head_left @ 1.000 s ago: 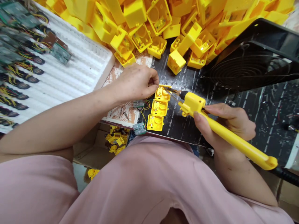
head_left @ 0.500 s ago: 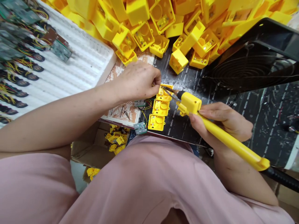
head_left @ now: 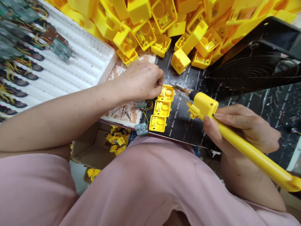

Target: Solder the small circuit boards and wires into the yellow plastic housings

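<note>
My right hand [head_left: 246, 125] grips a yellow soldering iron [head_left: 242, 141], its dark metal tip pointing left and hovering just right of the top housing. A thin tube runs beside the tip. Three small yellow plastic housings, the top one [head_left: 169, 92], the middle one [head_left: 162, 108] and the bottom one [head_left: 158, 123], stand in a column on the black mat. My left hand [head_left: 147, 80] is closed in a pinch at the left edge of the top housing; its fingertips hide what they hold. Thin wires link the lower housings to small green circuit boards, one [head_left: 141, 128] at the table edge.
A heap of yellow housings [head_left: 138, 12] fills the back. On the left, a white foam tray [head_left: 89, 59] carries circuit boards with wires and round speakers. A black fan [head_left: 254, 59] stands at the back right. Below the table edge, a cardboard box [head_left: 89, 147] holds yellow pieces.
My right hand has drawn the soldering iron back to the right, and its tip has left the inside of the top housing. My left hand has barely moved.
</note>
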Action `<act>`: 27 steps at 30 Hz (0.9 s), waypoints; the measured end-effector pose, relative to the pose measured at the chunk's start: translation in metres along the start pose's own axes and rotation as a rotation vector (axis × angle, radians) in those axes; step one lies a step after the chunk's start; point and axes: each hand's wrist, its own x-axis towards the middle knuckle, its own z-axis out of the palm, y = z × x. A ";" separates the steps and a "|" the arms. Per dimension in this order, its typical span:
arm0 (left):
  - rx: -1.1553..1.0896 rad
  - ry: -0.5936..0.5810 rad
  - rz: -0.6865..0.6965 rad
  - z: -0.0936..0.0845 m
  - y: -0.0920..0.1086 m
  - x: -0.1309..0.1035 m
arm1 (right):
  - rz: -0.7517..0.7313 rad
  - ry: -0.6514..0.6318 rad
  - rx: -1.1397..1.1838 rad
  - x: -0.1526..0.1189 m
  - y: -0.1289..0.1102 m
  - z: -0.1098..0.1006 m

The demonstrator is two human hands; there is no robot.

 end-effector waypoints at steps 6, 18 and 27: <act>0.046 -0.053 -0.015 -0.008 0.006 -0.001 | -0.128 0.100 -0.076 -0.002 -0.001 0.005; 0.033 -0.032 -0.015 -0.004 0.001 -0.004 | -0.173 -0.051 0.072 0.018 -0.002 0.031; 0.022 -0.046 -0.036 -0.001 -0.001 -0.004 | -0.200 0.044 0.020 0.017 -0.009 0.019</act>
